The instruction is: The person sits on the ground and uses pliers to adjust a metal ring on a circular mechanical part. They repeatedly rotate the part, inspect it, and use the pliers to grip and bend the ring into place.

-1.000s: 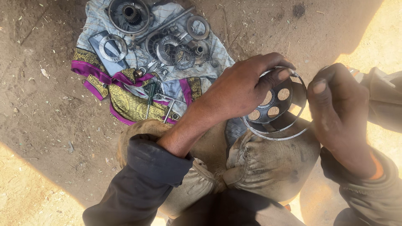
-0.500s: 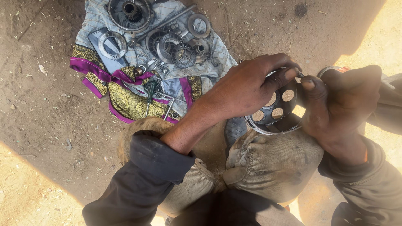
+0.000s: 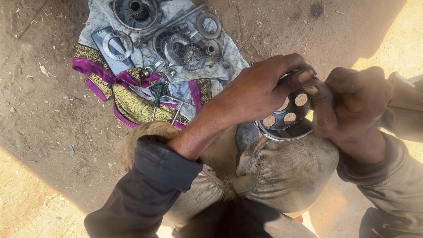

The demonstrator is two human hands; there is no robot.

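From the head view, looking down past the person's knees, both hands meet on a round dark metal drum with a ring of circular holes (image 3: 288, 115), which rests on the knee of the worn khaki trousers (image 3: 282, 172). The left hand (image 3: 257, 90) lies over the drum's upper rim with its fingers curled down across the edge, gripping it. The right hand (image 3: 348, 103) comes in from the other side, thumb and forefinger pressed together at the rim in a pinch; what sits between them is too small to tell.

To do this well, I judge the left hand should keep the drum firm against the knee so it cannot turn while the right fingers work the rim, and the drum should stay over the lap so nothing small falls into the dirt.

The drum lies between the two hands, touching both, partly hidden under the left palm.

Well apart, on the sandy ground (image 3: 48, 110), a patterned cloth with purple and gold borders (image 3: 132, 99) carries grey metal gears, rings and plates (image 3: 176, 44).
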